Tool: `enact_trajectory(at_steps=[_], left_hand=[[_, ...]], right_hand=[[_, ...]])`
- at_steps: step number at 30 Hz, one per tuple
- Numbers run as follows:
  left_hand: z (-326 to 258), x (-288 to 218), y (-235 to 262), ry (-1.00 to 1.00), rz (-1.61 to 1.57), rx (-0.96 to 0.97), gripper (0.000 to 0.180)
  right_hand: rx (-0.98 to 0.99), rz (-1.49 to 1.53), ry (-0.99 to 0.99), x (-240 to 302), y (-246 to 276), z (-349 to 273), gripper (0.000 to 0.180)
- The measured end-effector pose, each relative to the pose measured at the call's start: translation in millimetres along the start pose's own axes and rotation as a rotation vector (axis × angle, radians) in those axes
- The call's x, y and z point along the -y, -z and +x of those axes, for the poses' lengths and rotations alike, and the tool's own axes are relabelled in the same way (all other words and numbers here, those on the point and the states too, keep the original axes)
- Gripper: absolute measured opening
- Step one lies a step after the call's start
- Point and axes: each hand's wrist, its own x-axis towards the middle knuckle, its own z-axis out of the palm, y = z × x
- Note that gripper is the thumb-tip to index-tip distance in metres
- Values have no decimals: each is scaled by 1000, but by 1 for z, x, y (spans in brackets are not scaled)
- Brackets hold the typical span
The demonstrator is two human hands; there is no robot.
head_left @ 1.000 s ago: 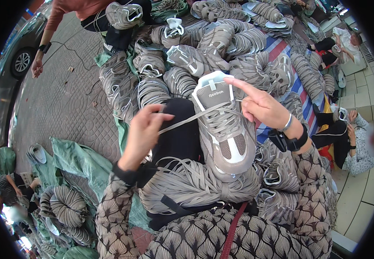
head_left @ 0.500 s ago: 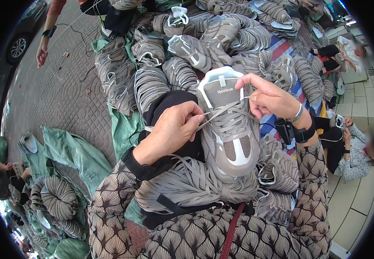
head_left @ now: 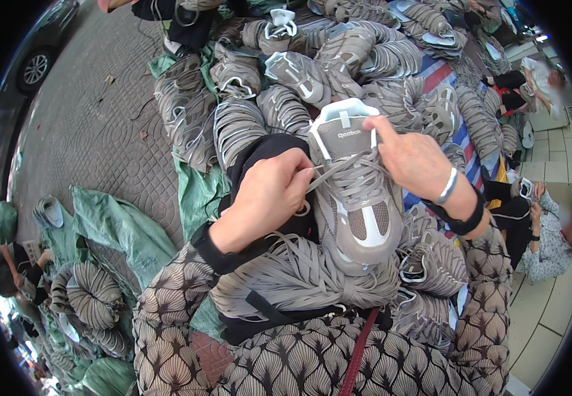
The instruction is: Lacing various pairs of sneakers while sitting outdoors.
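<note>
A grey sneaker (head_left: 364, 231) with white trim lies in front of me, toe towards me, its laces (head_left: 360, 178) criss-crossed over the tongue. My left hand (head_left: 274, 193), left of the shoe, pinches one grey lace end between thumb and forefinger; the lace runs taut to the upper eyelets. My right hand (head_left: 416, 164) grips the shoe's upper right side. Its forefinger lies on the edge beside the tongue, while the thumb and other fingertips are hidden. Beneath the toe, a thick bundle of loose grey laces (head_left: 279, 274) rests on my lap.
Stacked grey shoe uppers (head_left: 240, 129) are heaped ahead and at my right (head_left: 434, 257). Green sacking (head_left: 121, 224) covers paving at left. A parked car (head_left: 35, 69) stands far left. Other people sit at the right, one in a patterned top (head_left: 544, 231) holding a shoe.
My right hand has turned over the shoe's side, its back now facing up. My left hand keeps its pinch on the lace. The other person's arm at upper left has mostly left view.
</note>
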Motion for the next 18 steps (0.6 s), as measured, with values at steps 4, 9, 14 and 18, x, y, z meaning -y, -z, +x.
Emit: enact_trajectory(at_steps=[4,9,14,18], left_hand=[[6,5,-9,-149,366,-142,13],[11,5,-13,-147,347,-178,14],[16,5,-13,-149,288,-180,14],[23,-3,-18,-231,506,-147,11]], right_hand=[[-100,86,207,-14,6,-2,44],[-187,152,281,-18,10,-2,38],[-142,169,341,-26,13,3,39],[-15,190,488,-40,23,10,45]])
